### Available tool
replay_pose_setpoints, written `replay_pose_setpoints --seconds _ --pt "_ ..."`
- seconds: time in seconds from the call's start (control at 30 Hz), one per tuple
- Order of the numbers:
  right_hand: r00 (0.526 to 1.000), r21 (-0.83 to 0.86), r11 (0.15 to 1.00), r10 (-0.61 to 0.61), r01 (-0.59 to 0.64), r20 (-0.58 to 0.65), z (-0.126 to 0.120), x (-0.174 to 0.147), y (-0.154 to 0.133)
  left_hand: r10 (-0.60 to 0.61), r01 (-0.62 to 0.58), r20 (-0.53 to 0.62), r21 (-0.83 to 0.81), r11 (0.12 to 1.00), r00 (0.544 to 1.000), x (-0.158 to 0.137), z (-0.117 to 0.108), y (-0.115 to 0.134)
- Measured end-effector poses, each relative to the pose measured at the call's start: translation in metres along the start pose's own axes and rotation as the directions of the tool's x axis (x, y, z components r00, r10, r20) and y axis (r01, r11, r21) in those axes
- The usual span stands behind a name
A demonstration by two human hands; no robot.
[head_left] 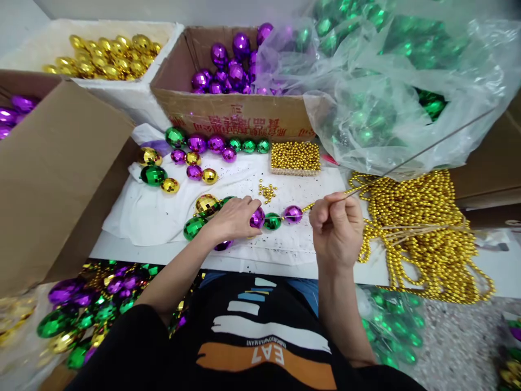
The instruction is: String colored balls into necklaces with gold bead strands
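Note:
My left hand point(235, 218) is closed around a shiny purple faceted bead point(256, 218), partly hidden by the fingers. Next to it on the white cloth, a green bead point(272, 221) and another purple bead point(292, 214) lie in a row. My right hand point(338, 229) is a fist pinching a long thin needle point(411, 158), which slants up to the right. A fine pale thread point(280, 217) stretches between the hands over the row. Around my left hand lie a gold bead point(207, 205) and a green bead point(194, 228).
A clear box of small gold beads point(295, 157) stands behind, some loose ones point(267, 191) before it. Gold bead strands point(423, 239) are heaped right. A cardboard box point(240, 114) and a plastic bag of green beads point(366, 108) stand at the back; an open carton flap point(61, 174) rises left.

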State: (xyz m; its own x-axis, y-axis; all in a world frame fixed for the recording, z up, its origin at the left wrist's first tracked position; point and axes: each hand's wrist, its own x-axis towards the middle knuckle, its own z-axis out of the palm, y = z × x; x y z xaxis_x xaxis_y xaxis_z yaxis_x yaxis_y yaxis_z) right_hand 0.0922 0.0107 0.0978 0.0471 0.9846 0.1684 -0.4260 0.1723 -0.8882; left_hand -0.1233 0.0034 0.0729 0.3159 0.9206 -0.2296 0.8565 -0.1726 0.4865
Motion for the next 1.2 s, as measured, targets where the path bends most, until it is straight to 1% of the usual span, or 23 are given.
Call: replay_pose_setpoints --seconds 0.07,0.13,0.2,0.23,0.3,0.33,0.43,0.5,0.53,0.63,0.7,0.73,0.77,0.8,0.87,0.93,0.97,1.07,1.2 --pt "0.998 0.002 1.000 -0.024 0.024 -0.050 -0.004 -0.003 -0.002 -0.051 0.049 0.026 0.088 0.995 0.998 0.006 0.003 0.000" --pt "0.994 -0.002 0.997 -0.081 0.081 -0.079 -0.008 -0.002 -0.008 -0.096 0.093 0.012 0.151 0.984 0.995 0.012 0.007 -0.004" --pt "0.993 -0.015 0.995 -0.100 0.100 -0.057 -0.012 0.000 -0.014 -0.110 0.111 -0.013 0.157 0.981 0.994 0.015 0.011 -0.010" --pt "0.996 -0.023 0.996 -0.085 0.084 -0.033 -0.015 0.001 -0.017 -0.107 0.108 -0.016 0.144 0.984 0.994 0.016 0.012 -0.013" --pt "0.999 -0.025 0.999 -0.045 0.044 -0.003 -0.021 0.004 -0.023 -0.094 0.092 0.009 0.130 0.987 0.996 0.014 0.014 -0.018" --pt "0.999 -0.015 0.999 -0.045 0.045 -0.001 -0.024 0.006 -0.026 -0.092 0.087 0.032 0.145 0.986 0.995 0.013 0.016 -0.021" --pt "0.993 0.026 0.993 -0.118 0.119 -0.017 -0.032 0.012 -0.033 -0.105 0.086 0.077 0.220 0.972 0.992 0.008 0.020 -0.028" --pt "0.991 0.040 0.990 -0.133 0.133 -0.008 -0.034 0.014 -0.035 -0.111 0.099 0.051 0.205 0.974 0.992 0.007 0.024 -0.037" --pt "0.993 0.041 0.992 -0.122 0.122 -0.003 -0.034 0.015 -0.034 -0.115 0.110 0.023 0.169 0.979 0.993 0.007 0.026 -0.042" --pt "0.998 0.020 0.998 -0.063 0.062 0.013 -0.031 0.013 -0.025 -0.123 0.121 -0.055 -0.039 0.992 0.991 0.012 0.028 -0.057" --pt "1.000 -0.025 1.000 0.003 -0.002 0.022 -0.029 0.009 -0.014 -0.101 0.081 -0.090 -0.197 0.977 0.991 0.022 0.026 -0.062" --pt "0.998 -0.055 0.997 0.054 -0.053 0.028 -0.028 0.007 -0.007 -0.080 0.052 -0.106 -0.242 0.969 0.991 0.028 0.024 -0.061" --pt "0.993 -0.090 0.989 0.118 -0.114 0.032 -0.026 0.005 0.000 -0.062 0.031 -0.118 -0.249 0.968 0.991 0.037 0.023 -0.058" --pt "0.982 -0.127 0.975 0.187 -0.181 0.034 -0.024 0.002 0.007 -0.056 0.029 -0.122 -0.216 0.976 0.991 0.046 0.022 -0.054" --pt "0.949 -0.194 0.933 0.314 -0.302 0.036 -0.021 -0.002 0.020 -0.089 0.083 -0.089 -0.074 0.994 0.992 0.066 0.022 -0.044" --pt "0.917 -0.240 0.894 0.397 -0.378 0.033 -0.019 -0.007 0.029 -0.130 0.132 -0.047 0.025 0.991 0.990 0.084 0.026 -0.034" --pt "0.907 -0.257 0.881 0.420 -0.398 0.035 -0.019 -0.009 0.032 -0.142 0.143 -0.035 0.043 0.989 0.989 0.091 0.028 -0.031" --pt "0.888 -0.304 0.854 0.457 -0.422 0.050 -0.025 -0.014 0.035 -0.145 0.146 -0.032 0.023 0.989 0.989 0.102 0.035 -0.028" --pt "0.871 -0.327 0.835 0.486 -0.442 0.065 -0.039 -0.021 0.040 -0.145 0.145 -0.072 -0.015 0.989 0.987 0.099 0.034 -0.030"
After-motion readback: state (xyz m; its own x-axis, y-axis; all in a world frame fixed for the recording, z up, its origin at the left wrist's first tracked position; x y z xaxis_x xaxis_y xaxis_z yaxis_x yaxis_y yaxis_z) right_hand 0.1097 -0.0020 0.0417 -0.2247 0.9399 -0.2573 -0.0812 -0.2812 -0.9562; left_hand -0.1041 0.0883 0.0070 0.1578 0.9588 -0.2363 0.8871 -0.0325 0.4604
